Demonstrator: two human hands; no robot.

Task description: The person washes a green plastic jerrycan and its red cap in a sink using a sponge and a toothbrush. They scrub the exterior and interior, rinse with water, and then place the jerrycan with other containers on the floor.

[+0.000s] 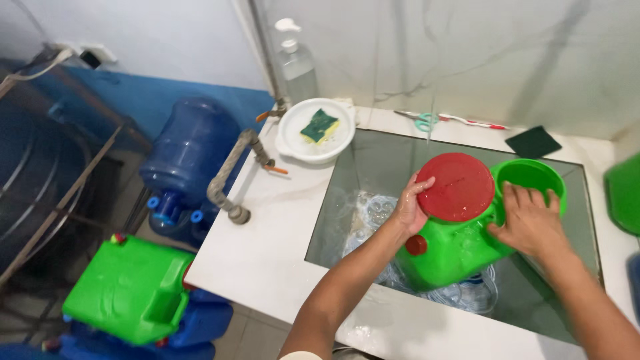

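Clear pump bottle (by wall)

I saw a white bowl with a green sponge at the counter's back left corner, a clear pump bottle behind it, and a dark scouring pad along the back edge.
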